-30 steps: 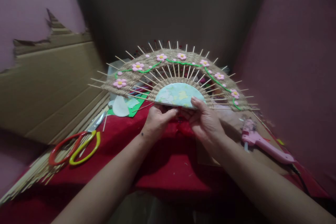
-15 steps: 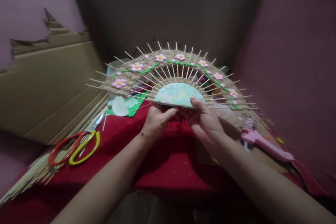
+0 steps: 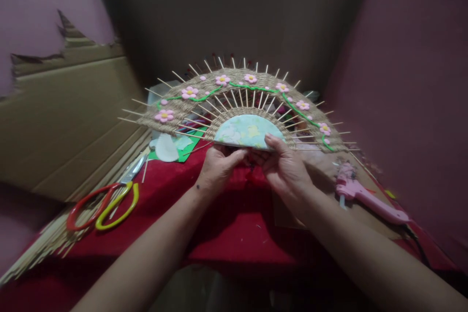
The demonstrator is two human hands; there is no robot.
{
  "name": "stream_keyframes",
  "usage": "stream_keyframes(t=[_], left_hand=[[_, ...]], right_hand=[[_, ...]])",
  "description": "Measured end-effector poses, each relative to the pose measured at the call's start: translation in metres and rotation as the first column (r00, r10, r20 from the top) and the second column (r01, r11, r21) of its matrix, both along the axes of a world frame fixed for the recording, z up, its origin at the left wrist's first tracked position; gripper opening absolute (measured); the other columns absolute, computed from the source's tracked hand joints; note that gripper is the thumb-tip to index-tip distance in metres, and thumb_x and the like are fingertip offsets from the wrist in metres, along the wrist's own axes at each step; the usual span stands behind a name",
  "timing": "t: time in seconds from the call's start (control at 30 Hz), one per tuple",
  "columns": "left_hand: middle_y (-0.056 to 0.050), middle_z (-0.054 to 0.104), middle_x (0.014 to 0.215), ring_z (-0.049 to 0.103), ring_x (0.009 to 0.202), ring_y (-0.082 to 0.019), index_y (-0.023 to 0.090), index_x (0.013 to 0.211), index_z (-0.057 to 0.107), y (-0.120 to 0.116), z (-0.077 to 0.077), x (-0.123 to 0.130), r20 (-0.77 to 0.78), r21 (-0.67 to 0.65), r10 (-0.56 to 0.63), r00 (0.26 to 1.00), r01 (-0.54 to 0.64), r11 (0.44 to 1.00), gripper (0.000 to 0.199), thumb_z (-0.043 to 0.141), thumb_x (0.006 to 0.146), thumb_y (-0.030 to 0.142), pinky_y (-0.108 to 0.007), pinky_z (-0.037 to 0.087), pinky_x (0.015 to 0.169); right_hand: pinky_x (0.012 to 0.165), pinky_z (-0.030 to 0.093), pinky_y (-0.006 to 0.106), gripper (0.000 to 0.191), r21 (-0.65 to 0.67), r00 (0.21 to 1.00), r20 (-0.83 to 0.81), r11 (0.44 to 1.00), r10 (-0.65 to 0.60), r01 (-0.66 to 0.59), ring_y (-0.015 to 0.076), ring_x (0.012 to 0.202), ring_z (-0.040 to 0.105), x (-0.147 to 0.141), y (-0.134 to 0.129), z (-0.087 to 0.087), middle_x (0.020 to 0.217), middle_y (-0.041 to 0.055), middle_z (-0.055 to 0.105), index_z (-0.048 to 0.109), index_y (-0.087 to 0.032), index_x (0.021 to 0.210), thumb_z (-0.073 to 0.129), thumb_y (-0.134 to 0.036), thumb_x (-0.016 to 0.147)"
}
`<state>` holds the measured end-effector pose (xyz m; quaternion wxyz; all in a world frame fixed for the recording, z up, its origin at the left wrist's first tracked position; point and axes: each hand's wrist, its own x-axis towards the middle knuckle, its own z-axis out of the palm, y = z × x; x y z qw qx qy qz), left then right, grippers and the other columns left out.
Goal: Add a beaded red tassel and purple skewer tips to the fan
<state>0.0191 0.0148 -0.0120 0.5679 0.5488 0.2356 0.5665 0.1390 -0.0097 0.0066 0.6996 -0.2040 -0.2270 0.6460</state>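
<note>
Fan is resting in both hands over the near part of the red surface, its straight edge facing the person and its arch spreading away. The left hand is gripping that edge from below, its thumb pointing inward under it, its fingers mostly hiding behind. The right hand is gripping the same edge farther right, its thumb pressing on the blue panel and its fingers curling beneath.

Around the panel a woven inner band is curving, and thin ribs are radiating from it through a wider outer band, their tips poking past the rim. Seven pink flowers with yellow centres are sitting along the outer band, a green vine winding among them.

To the left, a white disc is lying partly over green paper. Nearer, scissors with one red and one yellow handle are lying across a bundle of sticks. Cardboard with a torn top is standing beside the sticks. To the right, a pink glue gun is lying on brown board. Pink walls are rising on either side, a dark backdrop filling the space between.
</note>
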Motion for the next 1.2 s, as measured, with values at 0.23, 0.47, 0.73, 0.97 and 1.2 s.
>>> stream_keyframes(t=[0.23,0.47,0.73,0.97,1.2], left_hand=[[-0.006,0.07,0.095,0.065,0.078,-0.02,0.017,0.103,0.065,-0.003,0.0,0.004,0.009,0.029,0.074,0.997,-0.074,0.997,0.035,0.069,0.068,0.022,-0.031,0.052,0.07],[-0.007,0.07,0.097,0.061,0.102,-0.024,0.016,0.101,0.065,-0.006,-0.004,0.008,0.059,-0.016,0.084,0.995,-0.083,0.996,0.031,0.065,0.071,0.021,-0.034,0.049,0.086],[-0.006,0.071,0.09,0.065,0.084,-0.023,0.019,0.109,0.064,-0.01,0.007,0.003,0.04,-0.015,0.021,0.999,-0.02,1.0,0.042,0.07,0.068,0.021,-0.033,0.054,0.072],[-0.008,0.071,0.096,0.063,0.097,-0.026,0.017,0.108,0.065,-0.008,0.005,0.003,0.028,0.032,0.008,1.0,-0.009,0.999,0.036,0.069,0.072,0.022,-0.035,0.052,0.081],[-0.01,0.068,0.102,0.065,0.086,-0.023,0.014,0.108,0.063,-0.005,-0.005,0.003,-0.044,0.027,0.087,0.995,-0.085,0.996,0.038,0.069,0.073,0.027,-0.03,0.053,0.069]], right_hand=[[0.076,0.056,0.036,0.012,-0.028,0.998,-0.012,0.998,-0.063,0.063,0.0201,0.075,0.067,-0.003,-0.003,0.004,0.071,0.0031,0.069,0.062,-0.013,0.074,0.066,-0.009,0.063],[0.076,0.056,0.033,0.016,0.005,0.998,-0.013,0.998,-0.058,0.058,0.0182,0.076,0.067,-0.004,-0.003,0.0,0.076,0.0027,0.07,0.063,-0.014,0.081,0.068,-0.012,0.066],[0.076,0.056,0.034,0.006,-0.01,0.999,0.012,0.999,-0.052,0.052,0.0161,0.068,0.066,-0.002,-0.006,0.006,0.072,0.0026,0.069,0.064,-0.013,0.073,0.066,-0.012,0.068],[0.076,0.056,0.035,0.005,-0.013,0.999,0.012,0.999,-0.041,0.042,0.0184,0.073,0.067,-0.003,-0.005,0.004,0.067,0.002,0.068,0.064,-0.014,0.071,0.066,-0.013,0.067],[0.076,0.056,0.034,0.008,-0.04,0.999,0.008,0.998,-0.038,0.038,0.0209,0.08,0.067,-0.003,-0.005,0.004,0.068,0.0036,0.069,0.063,-0.013,0.072,0.067,-0.012,0.065]])
